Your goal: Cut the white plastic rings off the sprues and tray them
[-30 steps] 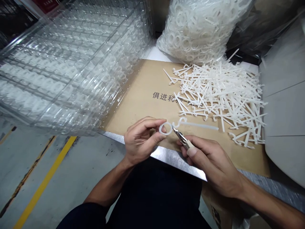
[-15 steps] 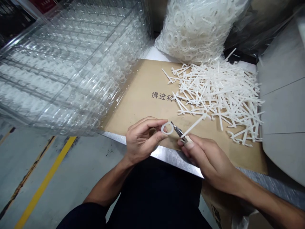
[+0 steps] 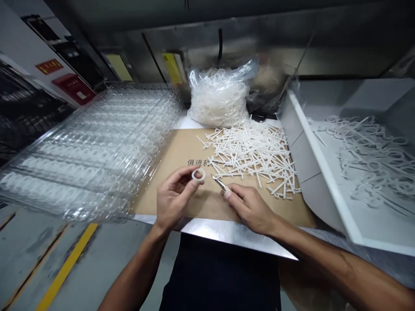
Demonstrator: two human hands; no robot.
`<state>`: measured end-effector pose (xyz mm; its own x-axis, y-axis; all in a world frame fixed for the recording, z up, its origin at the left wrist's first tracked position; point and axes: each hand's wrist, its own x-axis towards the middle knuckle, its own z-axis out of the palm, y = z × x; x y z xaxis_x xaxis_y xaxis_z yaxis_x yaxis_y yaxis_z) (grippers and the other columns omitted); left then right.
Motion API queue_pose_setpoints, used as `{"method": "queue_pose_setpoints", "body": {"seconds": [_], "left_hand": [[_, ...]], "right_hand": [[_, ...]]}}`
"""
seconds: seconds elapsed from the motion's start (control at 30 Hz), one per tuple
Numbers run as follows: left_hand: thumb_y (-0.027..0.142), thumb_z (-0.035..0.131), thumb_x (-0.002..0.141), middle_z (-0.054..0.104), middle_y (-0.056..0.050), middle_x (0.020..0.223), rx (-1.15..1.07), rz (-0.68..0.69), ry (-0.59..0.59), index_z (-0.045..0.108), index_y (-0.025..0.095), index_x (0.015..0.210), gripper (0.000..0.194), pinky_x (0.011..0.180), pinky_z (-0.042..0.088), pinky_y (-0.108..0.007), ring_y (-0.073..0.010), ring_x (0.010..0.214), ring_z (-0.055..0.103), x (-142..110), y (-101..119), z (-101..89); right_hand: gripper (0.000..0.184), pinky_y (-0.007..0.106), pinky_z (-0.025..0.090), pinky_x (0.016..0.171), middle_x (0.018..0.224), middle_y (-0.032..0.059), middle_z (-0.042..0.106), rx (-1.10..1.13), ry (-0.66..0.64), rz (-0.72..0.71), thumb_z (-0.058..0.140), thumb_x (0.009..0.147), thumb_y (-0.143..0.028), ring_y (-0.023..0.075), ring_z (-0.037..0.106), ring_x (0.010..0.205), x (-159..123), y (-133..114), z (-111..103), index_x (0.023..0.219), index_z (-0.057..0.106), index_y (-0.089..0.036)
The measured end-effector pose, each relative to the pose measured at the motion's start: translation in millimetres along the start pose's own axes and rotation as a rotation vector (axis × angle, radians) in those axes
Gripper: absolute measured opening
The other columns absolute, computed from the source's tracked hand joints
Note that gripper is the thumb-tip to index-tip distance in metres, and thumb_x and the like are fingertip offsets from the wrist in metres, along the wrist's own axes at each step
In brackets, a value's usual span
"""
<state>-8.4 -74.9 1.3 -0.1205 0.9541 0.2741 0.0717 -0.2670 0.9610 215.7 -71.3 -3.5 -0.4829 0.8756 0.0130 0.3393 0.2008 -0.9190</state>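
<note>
A small white plastic ring [image 3: 203, 175] is pinched between the thumb and fingers of my left hand [image 3: 173, 196], above the cardboard. My right hand [image 3: 251, 207] is closed around a pair of metal nippers [image 3: 219, 182]; their tips point toward the ring but stand a short way apart from it. Most of the nippers' handles are hidden in my palm. Beyond both hands, a heap of thin white plastic sprues [image 3: 254, 151] lies on the cardboard sheet [image 3: 173, 149].
Stacked transparent trays [image 3: 106, 129] filled with white parts stand on the left. At the back sits a plastic bag [image 3: 218, 97] of white rings. A large white bin [image 3: 327, 185] on the right holds ringed pieces. The metal table edge [image 3: 210, 229] runs in front of me.
The nippers have drawn away from the ring, and the white stick beside them is gone from my right hand. My view has tilted up, showing the bin's inside.
</note>
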Motion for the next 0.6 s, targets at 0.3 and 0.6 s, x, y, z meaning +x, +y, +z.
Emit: {"method": "queue_pose_setpoints", "body": {"seconds": [0.3,0.6], "left_hand": [[0.019,0.071,0.093,0.076,-0.010,0.104,0.312,0.585,0.108,0.072,0.011,0.126,0.034,0.087,0.061,-0.036,-0.0171,0.085,0.072,243.0,55.9,56.2],[0.019,0.081,0.079,0.075,-0.007,0.105,0.794,0.735,-0.301,0.075,0.011,0.118,0.040,0.108,0.050,-0.043,-0.0187,0.096,0.066,278.3,71.7,113.2]], "right_hand": [[0.021,0.036,0.050,0.083,0.098,0.0121,0.074,-0.325,-0.033,-0.268,0.049,0.101,-0.031,0.0231,0.067,0.089,-3.1,4.6,5.4,0.103,0.063,-0.015],[0.038,0.038,0.056,0.074,0.106,0.0149,0.076,-0.594,-0.101,-0.330,0.056,0.099,-0.051,0.0290,0.072,0.091,1.0,6.0,5.3,0.107,0.067,-0.015]]}}
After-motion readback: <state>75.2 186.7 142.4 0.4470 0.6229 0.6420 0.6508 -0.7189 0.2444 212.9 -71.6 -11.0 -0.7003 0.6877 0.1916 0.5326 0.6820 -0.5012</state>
